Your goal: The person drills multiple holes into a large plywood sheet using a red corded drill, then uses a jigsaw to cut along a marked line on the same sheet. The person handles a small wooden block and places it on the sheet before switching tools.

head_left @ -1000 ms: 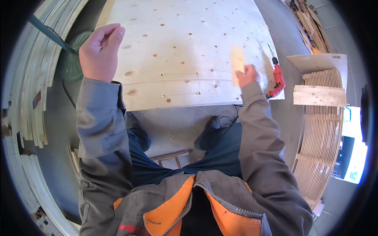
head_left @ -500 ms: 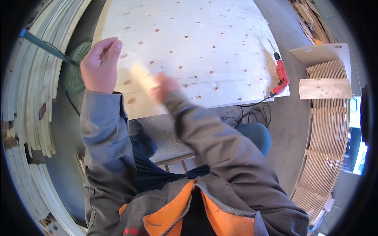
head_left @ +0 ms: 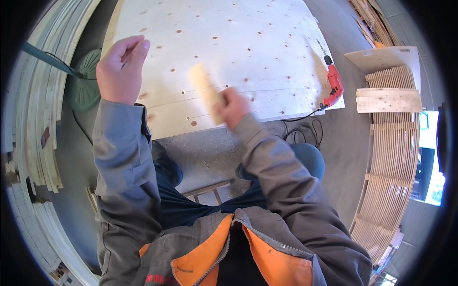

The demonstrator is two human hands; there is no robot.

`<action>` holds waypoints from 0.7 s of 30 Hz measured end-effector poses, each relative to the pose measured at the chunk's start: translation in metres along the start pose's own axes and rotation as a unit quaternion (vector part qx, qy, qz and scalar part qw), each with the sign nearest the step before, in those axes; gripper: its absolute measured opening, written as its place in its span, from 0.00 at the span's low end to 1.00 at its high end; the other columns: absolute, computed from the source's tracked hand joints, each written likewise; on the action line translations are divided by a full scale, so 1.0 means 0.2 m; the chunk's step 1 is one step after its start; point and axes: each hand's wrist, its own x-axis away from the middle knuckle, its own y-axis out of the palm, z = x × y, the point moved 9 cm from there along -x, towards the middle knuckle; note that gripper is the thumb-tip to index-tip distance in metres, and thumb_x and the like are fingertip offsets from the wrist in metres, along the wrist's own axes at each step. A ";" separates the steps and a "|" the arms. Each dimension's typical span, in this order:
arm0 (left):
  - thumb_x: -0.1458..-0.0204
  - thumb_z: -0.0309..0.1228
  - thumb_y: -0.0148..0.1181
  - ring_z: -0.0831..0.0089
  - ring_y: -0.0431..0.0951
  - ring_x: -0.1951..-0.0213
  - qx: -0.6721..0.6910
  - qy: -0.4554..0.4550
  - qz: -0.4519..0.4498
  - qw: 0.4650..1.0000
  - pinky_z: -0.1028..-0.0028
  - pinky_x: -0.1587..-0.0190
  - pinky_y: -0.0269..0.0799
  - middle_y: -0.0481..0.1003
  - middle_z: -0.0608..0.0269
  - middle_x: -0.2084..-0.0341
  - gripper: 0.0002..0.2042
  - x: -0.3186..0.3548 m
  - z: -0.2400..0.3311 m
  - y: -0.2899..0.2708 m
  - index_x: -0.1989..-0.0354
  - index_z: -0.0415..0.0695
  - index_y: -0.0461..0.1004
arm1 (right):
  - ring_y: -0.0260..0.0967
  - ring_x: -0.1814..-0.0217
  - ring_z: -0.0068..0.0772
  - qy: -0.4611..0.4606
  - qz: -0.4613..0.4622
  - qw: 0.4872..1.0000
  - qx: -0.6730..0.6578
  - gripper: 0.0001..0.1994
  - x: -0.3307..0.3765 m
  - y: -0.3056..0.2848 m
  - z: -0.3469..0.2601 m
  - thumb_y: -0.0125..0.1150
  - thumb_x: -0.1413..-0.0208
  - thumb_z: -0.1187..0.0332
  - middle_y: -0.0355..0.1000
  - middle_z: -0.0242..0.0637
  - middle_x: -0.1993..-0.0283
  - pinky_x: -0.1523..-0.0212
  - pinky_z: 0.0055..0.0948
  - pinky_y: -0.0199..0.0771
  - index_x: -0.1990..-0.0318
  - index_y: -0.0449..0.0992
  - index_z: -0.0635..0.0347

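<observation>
A large pale plywood sheet [head_left: 272,52] with scattered brown spots lies in front of me. Over its near left part, my right hand [head_left: 235,107] grips a short, flat piece of pale wood [head_left: 204,86]; motion blurs the piece and its far end points up and left. My left hand [head_left: 120,71] is raised above the sheet's left edge, its fingers curled and thumb pressed to the fingertips. Whatever sits in that pinch, if anything, is too small or hidden to see. A red corded power drill [head_left: 335,83] lies on the sheet's right edge.
Black cable [head_left: 305,131] coils on the floor below the drill. A green round base with a pole [head_left: 86,78] stands left of the sheet, near long stacked boards [head_left: 45,119]. Stacked thin wooden slats [head_left: 389,157] stand at the right. A small wooden frame [head_left: 210,193] lies between my legs.
My right hand has swung to the right with the wood piece, away from my left hand. My left hand keeps its raised, pinched pose. The view has shifted slightly.
</observation>
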 end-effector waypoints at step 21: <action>0.38 0.26 0.65 0.79 0.81 0.60 -0.012 -0.002 -0.037 0.999 0.79 0.54 0.77 0.82 0.62 0.63 0.11 0.04 -0.03 0.03 0.52 0.31 0.80 | 0.79 0.63 0.44 0.091 0.196 0.973 0.081 0.14 -0.04 -0.72 0.60 0.72 0.48 0.65 0.80 0.46 0.65 0.57 0.42 0.78 0.60 0.77 0.63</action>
